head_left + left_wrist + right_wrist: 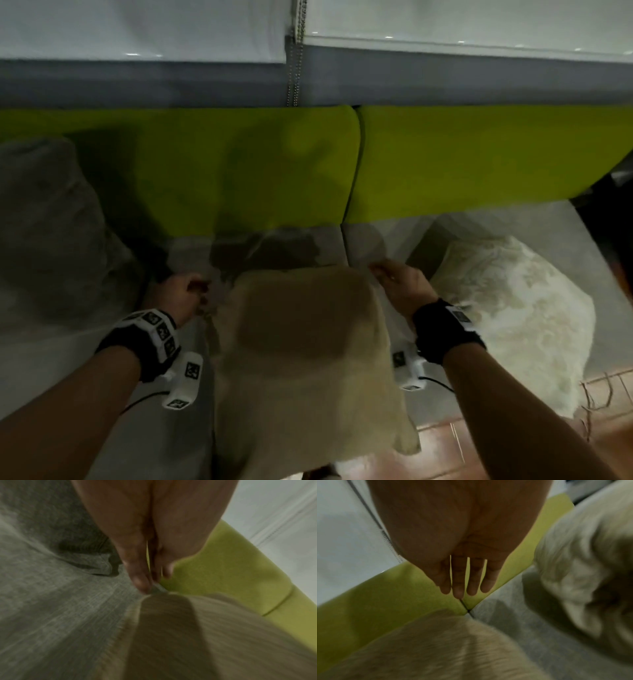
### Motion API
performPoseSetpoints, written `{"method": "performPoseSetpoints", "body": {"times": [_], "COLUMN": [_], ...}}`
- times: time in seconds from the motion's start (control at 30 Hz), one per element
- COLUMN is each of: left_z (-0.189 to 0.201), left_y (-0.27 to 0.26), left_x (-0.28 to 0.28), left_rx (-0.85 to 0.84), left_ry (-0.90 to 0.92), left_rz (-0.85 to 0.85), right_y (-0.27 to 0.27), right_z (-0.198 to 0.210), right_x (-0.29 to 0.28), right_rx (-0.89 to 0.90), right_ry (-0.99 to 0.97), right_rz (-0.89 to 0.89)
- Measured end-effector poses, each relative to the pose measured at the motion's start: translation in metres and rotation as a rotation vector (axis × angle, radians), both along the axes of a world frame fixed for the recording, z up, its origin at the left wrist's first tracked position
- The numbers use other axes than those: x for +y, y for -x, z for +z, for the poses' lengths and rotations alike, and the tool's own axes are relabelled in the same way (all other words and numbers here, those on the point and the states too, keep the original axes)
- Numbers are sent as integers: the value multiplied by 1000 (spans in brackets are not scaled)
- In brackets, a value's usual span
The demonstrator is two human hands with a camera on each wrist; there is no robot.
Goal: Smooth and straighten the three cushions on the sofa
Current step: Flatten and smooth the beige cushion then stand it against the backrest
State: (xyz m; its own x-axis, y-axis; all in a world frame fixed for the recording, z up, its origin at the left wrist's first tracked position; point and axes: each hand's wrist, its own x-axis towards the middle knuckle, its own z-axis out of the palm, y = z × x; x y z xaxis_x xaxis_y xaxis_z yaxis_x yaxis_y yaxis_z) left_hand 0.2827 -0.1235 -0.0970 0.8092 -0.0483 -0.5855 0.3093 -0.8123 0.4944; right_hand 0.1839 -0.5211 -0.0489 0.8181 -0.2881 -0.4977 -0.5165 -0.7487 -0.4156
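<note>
Fingers [139, 580] of left hand [180, 296] pinch beige cushion [308, 342] corner; right hand [402, 287] fingers [471, 582] stretch straight, cushion just beneath.

Tan cushion [305, 346] noted at frame centre, laid on the grey seat [479, 233] of the sofa, its lower end hanging past the seat's front edge toward 6 o'clock.
Left hand [181, 298] seen at the cushion's 10 o'clock corner, fingers curled onto the fabric.
Right hand [400, 287] seen at the 2 o'clock corner; its hold is lost to blur.
Black marker bands are worn on both wrists.
Grey cushion [51, 222] is propped at 9 o'clock, in shadow.
Cream patterned cushion [507, 318] lies at 3 o'clock, well apart from the tan one.
Lime-green backrest [239, 164] runs across at 12 o'clock, white blinds [137, 27] with bead chain [294, 68] above it.
Brown floor [479, 445] shows at 5 o'clock.
</note>
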Motion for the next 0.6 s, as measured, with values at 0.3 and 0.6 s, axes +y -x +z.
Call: {"method": "performPoseSetpoints", "body": {"times": [0.3, 0.6], "left_z": [6, 10], "left_y": [18, 38], "left_x": [-27, -9], "left_rx": [-63, 263], "left_ry": [107, -199], "left_rz": [-262, -554], "right_y": [-29, -26], "right_z": [-41, -29], "right_x": [-3, 8], "right_rx": [330, 609], "right_ry": [-158, -161], "right_rz": [83, 492]}}
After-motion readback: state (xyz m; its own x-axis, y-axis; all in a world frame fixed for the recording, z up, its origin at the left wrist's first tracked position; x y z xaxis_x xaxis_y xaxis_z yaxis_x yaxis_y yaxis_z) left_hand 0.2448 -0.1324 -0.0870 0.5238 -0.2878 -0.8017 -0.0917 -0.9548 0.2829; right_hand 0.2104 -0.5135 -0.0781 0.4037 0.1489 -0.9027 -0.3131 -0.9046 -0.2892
